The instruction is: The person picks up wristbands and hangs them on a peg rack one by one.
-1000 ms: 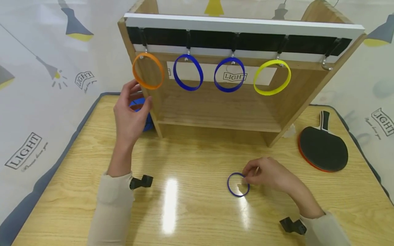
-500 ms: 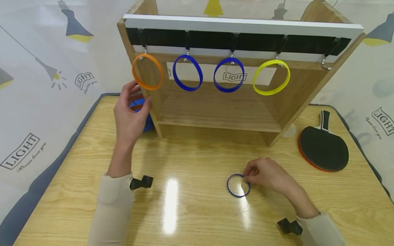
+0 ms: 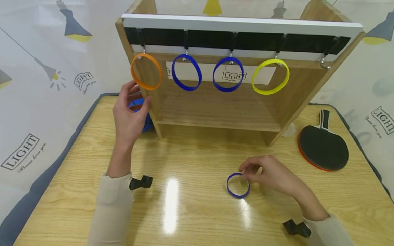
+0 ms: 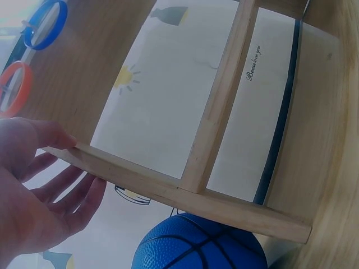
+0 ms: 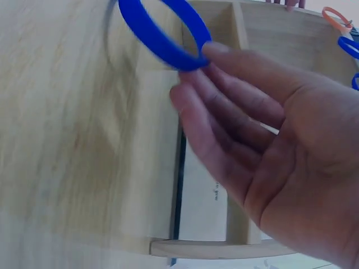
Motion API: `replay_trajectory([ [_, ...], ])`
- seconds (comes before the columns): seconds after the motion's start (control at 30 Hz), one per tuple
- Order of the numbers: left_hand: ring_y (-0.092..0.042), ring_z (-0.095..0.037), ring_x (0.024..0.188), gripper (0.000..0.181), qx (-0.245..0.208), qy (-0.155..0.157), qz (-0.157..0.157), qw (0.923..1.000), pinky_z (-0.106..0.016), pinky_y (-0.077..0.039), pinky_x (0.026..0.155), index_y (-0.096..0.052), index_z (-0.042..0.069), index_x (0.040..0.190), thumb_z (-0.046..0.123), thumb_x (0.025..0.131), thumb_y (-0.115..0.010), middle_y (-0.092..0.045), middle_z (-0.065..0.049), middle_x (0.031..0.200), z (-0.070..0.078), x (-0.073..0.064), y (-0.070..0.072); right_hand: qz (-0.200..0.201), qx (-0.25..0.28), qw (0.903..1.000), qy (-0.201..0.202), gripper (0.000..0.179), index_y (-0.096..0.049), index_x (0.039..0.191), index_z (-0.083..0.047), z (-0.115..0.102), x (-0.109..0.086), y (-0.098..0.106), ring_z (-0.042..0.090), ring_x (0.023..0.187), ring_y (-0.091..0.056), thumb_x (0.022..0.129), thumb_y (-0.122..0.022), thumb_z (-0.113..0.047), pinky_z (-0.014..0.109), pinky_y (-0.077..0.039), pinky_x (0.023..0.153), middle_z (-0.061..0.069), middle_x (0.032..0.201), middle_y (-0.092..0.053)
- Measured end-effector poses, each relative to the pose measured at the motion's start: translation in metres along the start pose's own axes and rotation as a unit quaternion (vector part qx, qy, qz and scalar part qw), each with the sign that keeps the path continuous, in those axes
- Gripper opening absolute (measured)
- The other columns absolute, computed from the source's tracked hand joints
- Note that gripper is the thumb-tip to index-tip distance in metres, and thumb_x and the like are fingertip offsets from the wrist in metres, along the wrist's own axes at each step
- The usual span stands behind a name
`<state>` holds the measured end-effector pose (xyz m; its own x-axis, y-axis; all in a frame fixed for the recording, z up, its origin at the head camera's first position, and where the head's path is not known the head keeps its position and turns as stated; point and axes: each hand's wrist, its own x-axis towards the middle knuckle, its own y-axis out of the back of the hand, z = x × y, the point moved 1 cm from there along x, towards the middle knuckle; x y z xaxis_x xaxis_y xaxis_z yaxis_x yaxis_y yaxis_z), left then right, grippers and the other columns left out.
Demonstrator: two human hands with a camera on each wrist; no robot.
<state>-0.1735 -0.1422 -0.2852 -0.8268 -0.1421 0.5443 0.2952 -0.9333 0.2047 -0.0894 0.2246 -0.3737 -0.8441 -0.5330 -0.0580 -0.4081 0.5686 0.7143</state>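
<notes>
In the head view my left hand (image 3: 130, 116) grips the left side panel of a wooden shelf (image 3: 215, 107). The left wrist view has the thumb at the panel's front edge (image 4: 140, 174), the other fingers on its outer side. Low over the tabletop, my right hand (image 3: 271, 174) pinches a blue wristband (image 3: 238, 197) between thumb and fingertips; up close in the right wrist view, the tilted band (image 5: 157, 46) extends past the fingertips. Along the shelf's top rail hang an orange wristband (image 3: 149, 88), two blue wristbands (image 3: 191, 89) and a yellow wristband (image 3: 266, 92).
A bare metal hook (image 3: 327, 65) is at the rail's right end. Behind the left panel sits a blue ball (image 4: 196, 244) with black lines. A black table tennis paddle (image 3: 323, 148) lies right of the shelf on the wooden table (image 3: 197, 212).
The blue wristband in my right hand now tilts up more, showing more of its side. My right fingers have shifted slightly left and up. The left hand keeps its grip on the shelf.
</notes>
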Motion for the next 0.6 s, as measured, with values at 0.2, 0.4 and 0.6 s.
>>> replay_trajectory([
  [0.2,-0.062,-0.03,0.102,0.043,-0.002,-0.001,0.002,1.0,-0.026,-0.053,0.075,-0.055,-0.001,0.131,0.0,0.089,-0.064,-0.063,-0.016,0.121,0.001,0.0,0.0,-0.013,0.02,0.9995,0.021,0.013,-0.075,0.101,-0.022,-0.015,-0.006,0.011,0.008,0.079,-0.063,0.088,-0.075,-0.021,0.027,-0.052,0.061,-0.011,0.093,-0.07],
  [0.4,-0.063,-0.03,0.101,0.043,-0.001,-0.002,0.004,1.0,-0.026,-0.053,0.074,-0.056,-0.001,0.131,0.0,0.089,-0.065,-0.063,-0.016,0.121,0.001,0.0,0.0,0.069,0.033,0.9967,0.025,0.014,-0.075,0.1,-0.027,-0.031,-0.018,0.038,0.01,0.083,-0.063,0.087,-0.076,-0.023,0.027,-0.053,0.063,-0.013,0.091,-0.069],
  [0.6,-0.063,-0.029,0.101,0.043,0.0,-0.006,0.003,1.0,-0.025,-0.052,0.074,-0.056,0.0,0.132,0.001,0.089,-0.065,-0.062,-0.016,0.12,0.0,-0.001,0.0,0.165,0.086,0.982,0.032,0.021,-0.075,0.105,-0.013,-0.039,-0.029,0.072,0.018,0.076,-0.067,0.087,-0.073,-0.003,0.028,-0.056,0.062,0.001,0.097,-0.071],
])
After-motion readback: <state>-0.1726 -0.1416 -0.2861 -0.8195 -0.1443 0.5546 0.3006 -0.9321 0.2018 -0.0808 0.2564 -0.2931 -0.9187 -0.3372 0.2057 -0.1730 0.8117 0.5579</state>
